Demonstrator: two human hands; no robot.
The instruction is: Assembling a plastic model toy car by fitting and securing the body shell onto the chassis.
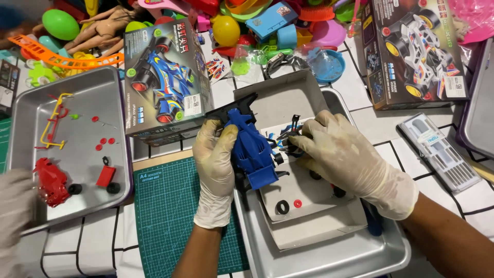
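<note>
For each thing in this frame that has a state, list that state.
left hand: gloved, gripping the blue toy car body
right hand: gloved, fingers on small black parts
blue toy car body: held tilted over the cardboard tray
red car body: lying in the left metal tray

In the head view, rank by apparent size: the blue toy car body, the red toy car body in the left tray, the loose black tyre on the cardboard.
1. Blue plastic car body, held in the left hand; nearer, unsure.
2. Red plastic car body.
3. Black rubber tyre.
</note>
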